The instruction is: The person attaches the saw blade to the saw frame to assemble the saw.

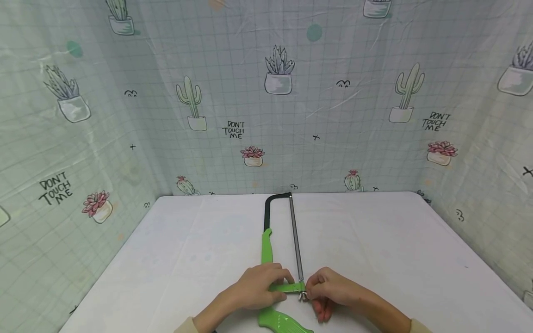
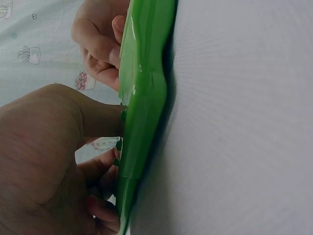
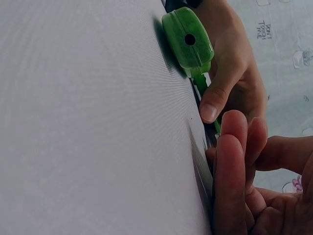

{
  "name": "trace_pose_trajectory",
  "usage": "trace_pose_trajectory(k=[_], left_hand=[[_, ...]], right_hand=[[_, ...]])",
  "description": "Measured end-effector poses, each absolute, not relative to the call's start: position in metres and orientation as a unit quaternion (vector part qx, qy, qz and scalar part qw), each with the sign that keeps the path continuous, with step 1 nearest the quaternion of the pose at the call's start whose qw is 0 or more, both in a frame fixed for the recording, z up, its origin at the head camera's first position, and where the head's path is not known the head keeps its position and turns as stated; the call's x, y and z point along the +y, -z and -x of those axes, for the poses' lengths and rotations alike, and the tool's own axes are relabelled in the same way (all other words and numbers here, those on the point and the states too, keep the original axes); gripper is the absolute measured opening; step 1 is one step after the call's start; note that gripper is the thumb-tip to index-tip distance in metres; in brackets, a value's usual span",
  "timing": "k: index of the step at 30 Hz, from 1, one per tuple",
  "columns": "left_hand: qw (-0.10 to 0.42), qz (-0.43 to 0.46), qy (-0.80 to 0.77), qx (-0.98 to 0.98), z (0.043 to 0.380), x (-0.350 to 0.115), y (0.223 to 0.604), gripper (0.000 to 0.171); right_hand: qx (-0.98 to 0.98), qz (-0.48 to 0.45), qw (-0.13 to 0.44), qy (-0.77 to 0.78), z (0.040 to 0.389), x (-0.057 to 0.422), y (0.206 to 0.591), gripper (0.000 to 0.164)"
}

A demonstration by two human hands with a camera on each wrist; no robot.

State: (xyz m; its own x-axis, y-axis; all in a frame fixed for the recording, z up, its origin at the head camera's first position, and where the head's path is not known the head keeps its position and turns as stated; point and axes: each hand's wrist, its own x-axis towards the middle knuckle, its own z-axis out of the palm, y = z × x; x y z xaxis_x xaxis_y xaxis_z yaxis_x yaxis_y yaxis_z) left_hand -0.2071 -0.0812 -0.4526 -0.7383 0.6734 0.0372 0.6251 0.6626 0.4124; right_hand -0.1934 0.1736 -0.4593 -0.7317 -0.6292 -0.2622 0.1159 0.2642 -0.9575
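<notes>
A hacksaw with a green handle (image 1: pixel 281 320) lies flat on the white table. Its black front frame (image 1: pixel 267 212) points away from me, and a thin grey blade (image 1: pixel 295 236) runs along its right side. My left hand (image 1: pixel 263 287) grips the green frame near the crossbar (image 1: pixel 291 287), fingers beyond the bar and thumb on its near side. At the blade's near end sits a metal wing nut (image 1: pixel 302 297). The thumb and index finger of my right hand (image 1: pixel 331 290) pinch at this nut, the other fingers bent below. In the right wrist view the fingers hide the nut.
White cloth covers the table (image 1: pixel 200 245). A curtain (image 1: pixel 333 111) printed with cacti hangs behind it and along both sides. The hacksaw's front tip reaches the table's far edge.
</notes>
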Motion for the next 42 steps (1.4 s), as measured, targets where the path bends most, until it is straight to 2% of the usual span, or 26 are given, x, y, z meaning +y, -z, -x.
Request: trace_pose_trajectory(k=[14, 26, 42], left_hand=[[0.061, -0.358, -0.214, 0.907, 0.2065, -0.0823, 0.4527, 0.027], [0.059, -0.357, -0.205, 0.909, 0.2074, -0.0822, 0.4547, 0.028], [0.053, -0.368, -0.205, 0.906, 0.2064, -0.082, 0.4522, 0.027]], right_hand=[[0.752, 0.168, 0.303, 0.56, 0.1905, 0.1698, 0.4568, 0.017], [0.724, 0.177, 0.324, 0.582, 0.1921, 0.1726, 0.4597, 0.011], [0.739, 0.164, 0.312, 0.574, 0.1917, 0.1722, 0.4581, 0.006]])
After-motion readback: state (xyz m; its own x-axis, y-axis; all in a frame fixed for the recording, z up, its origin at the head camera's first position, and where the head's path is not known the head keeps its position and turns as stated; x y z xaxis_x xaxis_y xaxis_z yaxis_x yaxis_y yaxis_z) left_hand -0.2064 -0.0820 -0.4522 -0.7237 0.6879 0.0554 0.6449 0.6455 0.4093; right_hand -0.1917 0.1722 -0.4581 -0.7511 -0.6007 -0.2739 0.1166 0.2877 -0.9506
